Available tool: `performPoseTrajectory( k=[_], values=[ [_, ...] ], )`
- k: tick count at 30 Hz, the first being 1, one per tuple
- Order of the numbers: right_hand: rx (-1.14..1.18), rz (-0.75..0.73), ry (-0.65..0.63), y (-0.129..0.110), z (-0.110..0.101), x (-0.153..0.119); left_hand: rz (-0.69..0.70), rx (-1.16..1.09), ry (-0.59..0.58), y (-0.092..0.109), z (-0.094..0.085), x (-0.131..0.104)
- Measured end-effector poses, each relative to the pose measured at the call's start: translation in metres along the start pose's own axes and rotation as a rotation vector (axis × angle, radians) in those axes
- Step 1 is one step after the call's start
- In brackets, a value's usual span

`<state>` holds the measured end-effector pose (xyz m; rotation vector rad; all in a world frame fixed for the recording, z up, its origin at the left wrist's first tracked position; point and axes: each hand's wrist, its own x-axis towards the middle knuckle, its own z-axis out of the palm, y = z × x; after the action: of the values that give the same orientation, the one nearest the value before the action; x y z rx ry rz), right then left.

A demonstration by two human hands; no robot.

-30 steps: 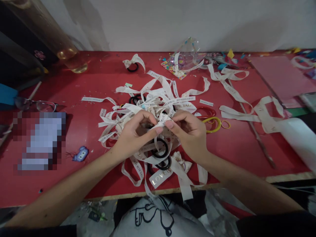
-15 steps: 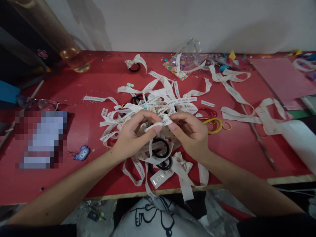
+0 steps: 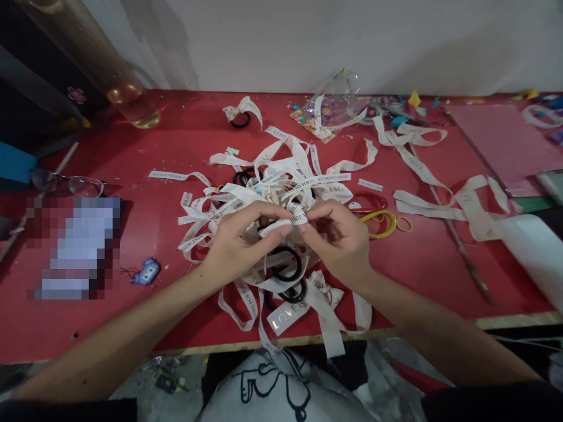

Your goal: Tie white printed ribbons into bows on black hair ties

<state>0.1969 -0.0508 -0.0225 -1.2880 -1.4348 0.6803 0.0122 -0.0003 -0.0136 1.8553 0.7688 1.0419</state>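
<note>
Between my two hands is a white printed ribbon (image 3: 298, 215) with dark lettering, folded over on itself. My left hand (image 3: 246, 240) pinches its left part between thumb and forefinger. On the other side, my right hand (image 3: 338, 234) pinches the right part the same way. Just below the fingers lies a black hair tie (image 3: 287, 264); whether it is joined to the held ribbon I cannot tell. Under and around both hands spreads a tangled pile of white ribbons (image 3: 237, 192). A wider ribbon piece (image 3: 288, 316) printed in gold lies toward the table's front edge.
Scissors with a yellow handle (image 3: 387, 225) and a red handle (image 3: 373, 201) lie right of the pile. A ribbon bow on a hair tie (image 3: 241, 114) sits behind. Glasses (image 3: 83, 184), a blurred-out phone (image 3: 79, 249) and a blue trinket (image 3: 146, 271) are leftward. A pink sheet (image 3: 501, 146) lies right.
The ribbon between my fingertips has turned slightly, showing more of its lettering and a rounder fold. Both hands have shifted only a little.
</note>
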Motion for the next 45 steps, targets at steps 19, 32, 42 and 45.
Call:
performPoseTrajectory(
  k=[19, 32, 42, 45],
  values=[
    [-0.099, -0.01, -0.01, -0.0003, 0.0001, 0.0005, 0.015, 0.015, 0.023, 0.0011, 0.0006, -0.0007],
    [-0.243, -0.094, 0.079, 0.0014, 0.0007, -0.0004, -0.053, -0.062, 0.018, 0.0001, 0.0028, -0.0005],
    [-0.177, -0.06, -0.034, 0.0009, -0.0008, 0.0023, -0.088, -0.101, -0.015, -0.0007, 0.0009, -0.001],
    [-0.218, -0.114, 0.013, 0.0008, -0.0002, 0.0016, -0.103, -0.124, -0.017, 0.0001, 0.0013, -0.0009]
  ],
)
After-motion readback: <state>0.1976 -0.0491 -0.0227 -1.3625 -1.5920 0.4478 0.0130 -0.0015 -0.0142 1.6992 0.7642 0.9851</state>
